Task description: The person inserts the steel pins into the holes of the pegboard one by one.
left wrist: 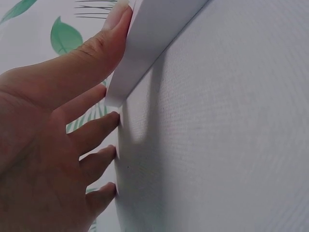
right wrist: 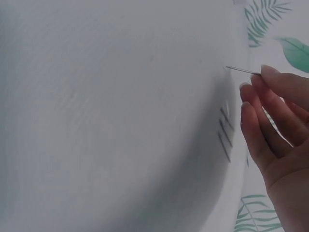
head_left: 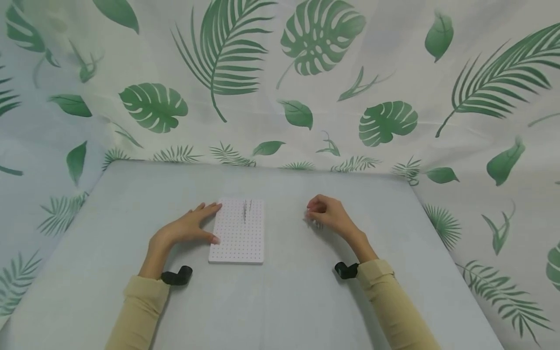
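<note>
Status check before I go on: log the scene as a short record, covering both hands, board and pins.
Board: white, perforated, flat on table
Left hand: thumb touching board's left side
Right hand: pinching one thin pin
Board pins: near far end; count unclear
Loose pins: three, on table beneath right hand

The right hand [right wrist: 287, 162] pinches 1 thin pin [right wrist: 243, 71]; 3 pins [right wrist: 226, 133] lie nearby.

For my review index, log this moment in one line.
left hand: touches white pegboard; right hand: pinches thin metal pin; table: three more pins lying; pegboard: several pins toward far end
</note>
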### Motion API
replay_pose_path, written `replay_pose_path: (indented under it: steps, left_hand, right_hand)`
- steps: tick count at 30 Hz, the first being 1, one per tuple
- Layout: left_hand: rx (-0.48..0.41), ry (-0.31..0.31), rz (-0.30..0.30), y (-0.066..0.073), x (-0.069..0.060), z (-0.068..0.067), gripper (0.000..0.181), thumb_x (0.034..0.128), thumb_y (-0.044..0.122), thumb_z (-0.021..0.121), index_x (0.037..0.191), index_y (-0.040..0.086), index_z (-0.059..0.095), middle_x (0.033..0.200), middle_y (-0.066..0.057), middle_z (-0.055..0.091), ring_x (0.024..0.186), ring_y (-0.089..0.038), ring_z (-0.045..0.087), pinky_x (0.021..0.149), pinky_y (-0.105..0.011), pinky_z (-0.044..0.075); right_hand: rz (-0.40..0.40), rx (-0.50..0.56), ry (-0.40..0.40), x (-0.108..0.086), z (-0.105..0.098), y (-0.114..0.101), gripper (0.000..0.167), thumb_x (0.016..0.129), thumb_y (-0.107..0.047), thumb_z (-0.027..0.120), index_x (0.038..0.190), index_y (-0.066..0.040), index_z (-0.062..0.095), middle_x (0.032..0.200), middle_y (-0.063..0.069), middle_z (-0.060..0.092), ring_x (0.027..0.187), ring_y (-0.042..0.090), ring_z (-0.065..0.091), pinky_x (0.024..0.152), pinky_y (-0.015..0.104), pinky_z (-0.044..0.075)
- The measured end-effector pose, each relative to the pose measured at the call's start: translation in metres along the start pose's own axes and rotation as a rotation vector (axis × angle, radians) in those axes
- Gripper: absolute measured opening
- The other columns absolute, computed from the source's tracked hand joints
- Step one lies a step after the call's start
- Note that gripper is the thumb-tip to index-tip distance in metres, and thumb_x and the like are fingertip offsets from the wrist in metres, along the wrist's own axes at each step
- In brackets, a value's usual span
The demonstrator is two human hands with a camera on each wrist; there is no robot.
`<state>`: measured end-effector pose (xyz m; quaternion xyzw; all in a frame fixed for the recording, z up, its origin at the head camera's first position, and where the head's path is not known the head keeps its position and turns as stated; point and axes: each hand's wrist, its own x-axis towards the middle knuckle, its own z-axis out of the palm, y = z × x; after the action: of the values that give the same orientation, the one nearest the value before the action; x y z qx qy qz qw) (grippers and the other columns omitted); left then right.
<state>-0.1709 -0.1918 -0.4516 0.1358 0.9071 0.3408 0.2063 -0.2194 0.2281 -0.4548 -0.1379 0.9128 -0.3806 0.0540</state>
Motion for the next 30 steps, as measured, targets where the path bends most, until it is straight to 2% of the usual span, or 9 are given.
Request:
replay_pose_path:
  steps: [7, 11, 18, 26, 30]
  left_hand:
    - [-0.013, 0.009, -0.006, 0.0, -0.002, 0.0, 0.102, 0.0824, 0.037, 0.085, 0.163, 0.01, 0.029, 0.171, -0.019, 0.018, 0.158, -0.048, 0.003, 0.124, -0.07, 0.004]
    - [-0.013, 0.01, -0.004, 0.0, -0.002, 0.002, 0.102, 0.0824, 0.039, 0.085, 0.163, 0.01, 0.029, 0.17, -0.02, 0.018, 0.157, -0.048, 0.004, 0.124, -0.07, 0.004]
    - [-0.007, 0.017, 0.029, 0.0, -0.001, -0.001, 0.1, 0.083, 0.036, 0.084, 0.162, 0.009, 0.03, 0.17, -0.021, 0.02, 0.157, -0.049, 0.005, 0.125, -0.068, 0.003]
    - [0.0, 0.01, 0.02, -0.002, 0.0, 0.0, 0.1, 0.0836, 0.037, 0.084, 0.163, 0.009, 0.029, 0.17, -0.02, 0.019, 0.157, -0.048, 0.005, 0.125, -0.068, 0.003]
    - [-0.006, 0.003, 0.028, -0.002, 0.0, 0.002, 0.1, 0.0836, 0.036, 0.084, 0.163, 0.008, 0.029, 0.17, -0.021, 0.019, 0.157, -0.049, 0.004, 0.125, -0.067, 0.002]
  right_hand:
    - [-0.05, 0.078, 0.012, 0.008, 0.008, -0.014, 0.014, 0.092, -0.011, 0.076, 0.104, -0.006, 0.07, 0.096, 0.011, 0.076, 0.081, 0.019, 0.071, 0.068, 0.027, 0.056]
    - [-0.043, 0.139, 0.0, 0.011, 0.014, -0.02, 0.015, 0.092, -0.011, 0.077, 0.104, -0.003, 0.071, 0.094, 0.012, 0.077, 0.079, 0.021, 0.072, 0.064, 0.028, 0.057]
    - [-0.04, 0.292, -0.004, 0.018, 0.022, -0.03, 0.015, 0.093, -0.009, 0.076, 0.104, -0.001, 0.07, 0.094, 0.015, 0.077, 0.082, 0.025, 0.075, 0.074, 0.039, 0.064]
    - [-0.079, 0.367, -0.033, 0.024, 0.031, -0.043, 0.014, 0.092, -0.01, 0.077, 0.101, -0.001, 0.07, 0.092, 0.016, 0.076, 0.08, 0.028, 0.076, 0.075, 0.038, 0.064]
    - [-0.076, 0.408, -0.053, 0.021, 0.032, -0.06, 0.015, 0.092, -0.006, 0.075, 0.101, 0.004, 0.068, 0.096, 0.025, 0.074, 0.086, 0.041, 0.075, 0.08, 0.051, 0.063]
